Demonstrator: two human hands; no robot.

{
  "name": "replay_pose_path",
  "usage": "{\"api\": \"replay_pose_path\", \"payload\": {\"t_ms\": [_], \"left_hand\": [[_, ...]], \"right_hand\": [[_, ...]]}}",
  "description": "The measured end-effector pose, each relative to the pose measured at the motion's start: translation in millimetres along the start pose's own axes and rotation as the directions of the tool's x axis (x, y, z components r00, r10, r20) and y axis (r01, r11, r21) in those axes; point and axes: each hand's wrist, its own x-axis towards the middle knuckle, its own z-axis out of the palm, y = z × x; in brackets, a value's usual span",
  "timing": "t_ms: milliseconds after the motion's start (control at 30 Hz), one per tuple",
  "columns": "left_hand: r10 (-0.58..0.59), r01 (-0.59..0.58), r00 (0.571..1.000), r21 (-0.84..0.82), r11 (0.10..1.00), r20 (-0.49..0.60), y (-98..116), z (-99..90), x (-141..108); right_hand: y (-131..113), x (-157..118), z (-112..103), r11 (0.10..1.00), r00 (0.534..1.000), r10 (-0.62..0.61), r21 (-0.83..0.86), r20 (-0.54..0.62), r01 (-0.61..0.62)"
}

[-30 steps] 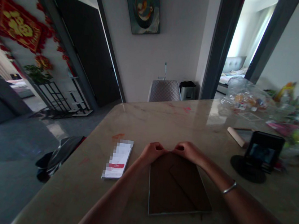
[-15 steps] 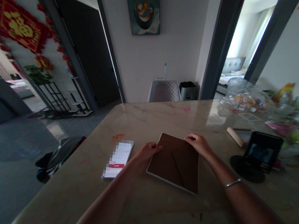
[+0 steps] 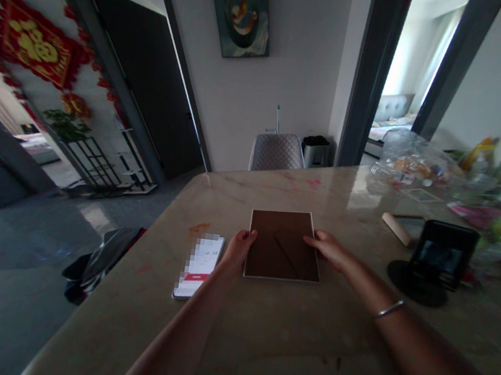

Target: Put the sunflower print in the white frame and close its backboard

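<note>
Between my hands is a picture frame (image 3: 283,252), its brown back with a thin diagonal stand facing up and a narrow pale rim around it. My left hand (image 3: 239,248) grips the left edge, thumb on top of the backing. On the opposite edge, my right hand (image 3: 327,249) pinches it the same way, fingers hidden below. Whether the frame rests on the marble table (image 3: 269,336) or is held just above it, I cannot tell. A phone (image 3: 199,266) with a lit white screen lies left of my left hand.
A black stand holding a dark-screened device (image 3: 441,253) stands at the right, with a wood-edged tray-like object (image 3: 398,229) behind it. Clear plastic bags (image 3: 418,162) and wrapped items crowd the far right. A grey chair (image 3: 277,152) is beyond the table's far edge.
The picture frame has turned to lie nearly square to me and shifted slightly away and left. My right hand has slid from its top corner down to the right edge.
</note>
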Motion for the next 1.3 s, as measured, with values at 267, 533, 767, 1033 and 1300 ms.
{"api": "replay_pose_path", "payload": {"t_ms": [267,533,767,1033,1300], "left_hand": [[0.130,-0.133,0.951,-0.006,0.991,0.280,6,7.5,-12],[0.169,-0.192,0.979,0.242,0.951,0.114,1,3.0,-11],[0.077,-0.097,0.995,0.624,0.776,0.059,9,5.9,-23],[0.063,-0.181,0.983,0.898,0.401,0.171,13,10.7,-29],[0.102,-0.208,0.978,0.892,0.401,0.182,12,12.4,-29]], "right_hand": [[0,4,-12,0.986,0.985,-0.166,-0.011,-0.043,0.166],[7,4,5,0.848,0.939,-0.345,-0.437,-0.022,0.301],[8,2,2,0.768,0.951,-0.307,-0.585,0.021,0.261],[3,-2,0,0.612,0.959,-0.271,-0.756,0.077,0.233],[1,-3,1,0.527,0.953,-0.300,-0.826,0.041,0.201]]}}
